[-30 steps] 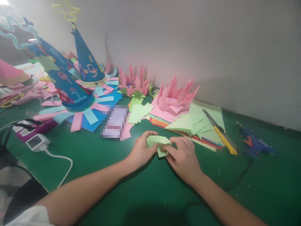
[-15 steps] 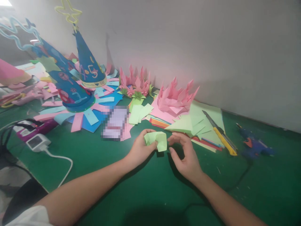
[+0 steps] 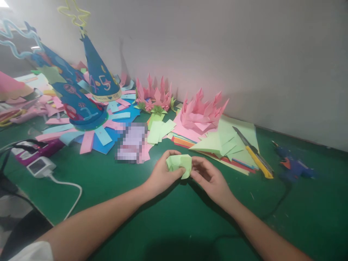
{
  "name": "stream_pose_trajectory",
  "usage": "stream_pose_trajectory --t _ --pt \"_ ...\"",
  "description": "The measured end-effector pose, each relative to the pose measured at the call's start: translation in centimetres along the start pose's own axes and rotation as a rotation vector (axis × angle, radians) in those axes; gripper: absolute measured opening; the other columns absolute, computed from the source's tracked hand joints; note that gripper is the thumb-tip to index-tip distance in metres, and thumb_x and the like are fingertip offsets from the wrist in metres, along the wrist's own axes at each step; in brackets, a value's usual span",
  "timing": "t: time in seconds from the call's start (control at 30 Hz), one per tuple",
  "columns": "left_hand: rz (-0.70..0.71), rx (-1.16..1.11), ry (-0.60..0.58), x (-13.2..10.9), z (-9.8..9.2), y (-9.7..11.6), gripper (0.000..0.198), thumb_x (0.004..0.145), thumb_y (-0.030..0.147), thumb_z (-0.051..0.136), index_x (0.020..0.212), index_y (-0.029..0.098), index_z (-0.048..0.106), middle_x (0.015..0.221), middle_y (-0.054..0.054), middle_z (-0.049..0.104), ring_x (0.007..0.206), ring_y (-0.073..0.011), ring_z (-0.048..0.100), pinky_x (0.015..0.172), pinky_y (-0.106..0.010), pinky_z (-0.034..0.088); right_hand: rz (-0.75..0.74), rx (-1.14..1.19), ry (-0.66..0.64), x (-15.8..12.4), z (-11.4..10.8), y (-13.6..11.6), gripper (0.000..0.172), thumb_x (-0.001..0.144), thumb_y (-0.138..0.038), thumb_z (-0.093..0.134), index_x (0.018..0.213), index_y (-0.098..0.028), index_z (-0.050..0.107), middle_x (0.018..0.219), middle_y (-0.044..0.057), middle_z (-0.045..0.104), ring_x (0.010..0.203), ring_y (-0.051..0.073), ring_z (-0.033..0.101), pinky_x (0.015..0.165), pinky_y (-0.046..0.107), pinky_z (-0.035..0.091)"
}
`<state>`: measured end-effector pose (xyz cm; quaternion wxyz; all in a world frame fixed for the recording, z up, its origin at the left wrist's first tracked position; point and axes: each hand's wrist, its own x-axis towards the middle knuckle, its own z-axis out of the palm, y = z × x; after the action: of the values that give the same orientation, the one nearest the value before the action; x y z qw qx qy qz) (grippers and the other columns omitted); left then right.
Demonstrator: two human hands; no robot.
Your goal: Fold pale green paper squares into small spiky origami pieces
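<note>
Shows a blurred digit [image 3: 90, 113] on the left cone hat [image 3: 81, 99]; reads "5" [image 3: 104, 83] on the right cone hat [image 3: 95, 59], above blurred band lettering [image 3: 108, 97]. Grips, in the left hand [image 3: 162, 172], folded green paper [image 3: 183, 162] over the table [image 3: 152, 224]; touches its right edge with the right hand [image 3: 214, 179], cannot tell whether closed.

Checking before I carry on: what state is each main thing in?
Green paper: creased and bent
Left hand: holding the paper
Right hand: fingertips at the paper's right edge
Yellow knife: lying, blade out
Blue glue gun: lying, power unclear
Pink crowns: upright
Blue cone hats: points up
White charger: cable plugged in
</note>
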<state>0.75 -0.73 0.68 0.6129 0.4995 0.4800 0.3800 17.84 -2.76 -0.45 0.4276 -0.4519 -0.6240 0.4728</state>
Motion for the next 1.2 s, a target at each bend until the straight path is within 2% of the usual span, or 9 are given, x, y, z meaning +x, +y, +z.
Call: stream_pose_trajectory --t 0.23,0.4,0.5,0.7,0.83,0.93,1.03,1.2 --pt "-0.012 -0.047 -0.025 -0.19 0.01 0.41 0.042 0.065 0.016 0.066 0.102 0.019 0.044 0.074 0.004 0.054 0.061 -0.0079 0.05 0.058 -0.019 0.041 0.076 -0.043 -0.013 0.11 0.09 -0.49 0.02 0.081 -0.035 0.061 0.095 -0.02 0.062 0.088 0.005 0.066 0.08 0.019 0.063 0.074 0.033 0.054" --pt "0.02 -0.027 -0.044 0.0 -0.17 -0.11 0.041 0.067 0.018 0.067 0.101 0.019 0.045 0.077 0.003 0.054 0.063 -0.0085 0.052 0.059 -0.02 0.043 0.101 -0.05 0.009 0.26 0.07 -0.76 0.021 0.08 -0.036 0.062 0.092 -0.019 0.063 0.079 0.004 0.066 0.071 0.017 0.062 0.069 0.031 0.053" --pt "0.015 -0.089 -0.072 0.05 -0.14 -0.32 0.039 0.07 0.023 0.067 0.102 0.019 0.044 0.08 0.002 0.054 0.064 -0.0093 0.054 0.06 -0.022 0.045 0.1 -0.026 0.004 0.33 0.02 -0.82 0.019 0.08 -0.035 0.062 0.091 -0.019 0.064 0.075 0.003 0.066 0.068 0.016 0.062 0.067 0.03 0.053" --pt "0.024 -0.189 -0.103 -0.17 -0.14 0.28 0.04 0.068 0.028 0.071 0.098 0.019 0.045 0.086 0.001 0.051 0.07 -0.01 0.054 0.063 -0.023 0.047 0.106 -0.05 0.016 0.26 0.02 -0.73 0.019 0.08 -0.031 0.061 0.093 -0.018 0.063 0.081 0.004 0.066 0.071 0.016 0.06 0.067 0.028 0.051" --pt "0.06 -0.109 -0.119 -0.17 -0.34 0.35 0.038 0.07 0.032 0.07 0.099 0.018 0.05 0.087 0.0 0.055 0.076 -0.0113 0.054 0.067 -0.022 0.044 0.115 -0.089 0.02 0.14 0.11 -0.58 0.019 0.081 -0.03 0.059 0.095 -0.018 0.063 0.083 0.004 0.065 0.071 0.015 0.057 0.065 0.026 0.049" --pt "0.046 -0.075 -0.08 0.07 -0.33 -0.02 0.032 0.071 0.039 0.069 0.091 0.017 0.054 0.077 0.001 0.056 0.07 -0.0101 0.053 0.063 -0.021 0.041 0.111 -0.115 0.017 0.08 0.17 -0.54 0.018 0.08 -0.029 0.059 0.094 -0.018 0.063 0.079 0.003 0.063 0.066 0.014 0.054 0.062 0.025 0.047" --pt "0.0 -0.138 -0.059 0.35 -0.22 -0.29 0.035 0.069 0.045 0.069 0.084 0.016 0.056 0.064 0.004 0.053 0.057 -0.0076 0.048 0.054 -0.02 0.037 0.109 -0.113 0.004 0.06 0.11 -0.48 0.017 0.08 -0.028 0.059 0.093 -0.018 0.063 0.08 0.003 0.062 0.063 0.012 0.051 0.059 0.024 0.045" --pt "-0.045 -0.221 -0.059 0.52 -0.24 -0.24 0.036 0.068 0.043 0.071 0.083 0.013 0.056 0.066 0.002 0.057 0.057 -0.0068 0.051 0.055 -0.019 0.039 0.13 -0.01 0.014 0.15 -0.25 -0.22 0.021 0.08 -0.029 0.059 0.099 -0.02 0.061 0.091 0.005 0.063 0.075 0.016 0.057 0.069 0.028 0.048"
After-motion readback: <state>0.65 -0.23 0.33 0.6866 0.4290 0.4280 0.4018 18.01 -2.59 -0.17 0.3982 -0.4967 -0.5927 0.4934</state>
